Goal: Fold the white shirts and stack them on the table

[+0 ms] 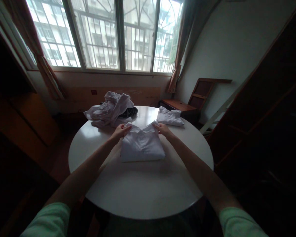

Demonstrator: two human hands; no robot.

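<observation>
A white collared shirt (143,146), folded into a rough rectangle, lies in the middle of the round white table (143,191). My left hand (122,130) pinches the far left corner of it, by the collar. At the far right corner, my right hand (162,128) grips the fabric in the same way. The collar points stand up a little between the two hands, and the shirt's lower edge rests flat on the tabletop. Some of my fingers are hidden behind the cloth.
A loose heap of light clothes (111,110) sits at the table's back left, with a dark patterned cloth (128,112) in it. Another folded white shirt (170,116) lies at the back right. Beyond stand a wooden chair (201,93) and a barred window (101,36).
</observation>
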